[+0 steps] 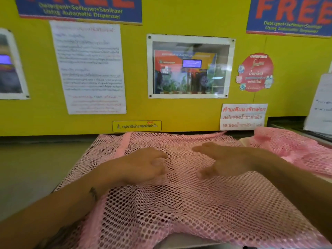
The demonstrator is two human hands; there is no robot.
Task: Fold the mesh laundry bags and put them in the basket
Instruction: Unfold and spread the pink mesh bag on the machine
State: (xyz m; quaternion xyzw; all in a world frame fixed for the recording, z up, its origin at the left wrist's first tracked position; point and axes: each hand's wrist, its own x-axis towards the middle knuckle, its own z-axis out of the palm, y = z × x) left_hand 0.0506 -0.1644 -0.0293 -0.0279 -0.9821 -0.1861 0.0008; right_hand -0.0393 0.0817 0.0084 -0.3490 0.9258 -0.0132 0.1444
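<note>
A pink mesh laundry bag (pixel 188 203) lies spread flat on the grey counter, reaching from the wall to the near edge. My left hand (pixel 145 166) rests on top of the mesh near its middle, fingers curled loosely and gripping nothing. A little to its right, my right hand (pixel 221 162) lies flat on the mesh with the fingers stretched out towards the left. A second heap of pink mesh bags (pixel 296 150) is bunched at the far right. No basket is in view.
The grey counter (pixel 36 168) runs along a yellow wall (pixel 179 114) covered with posters and notices. A white paper sign (pixel 321 103) stands at the right edge beside a raised dark ledge.
</note>
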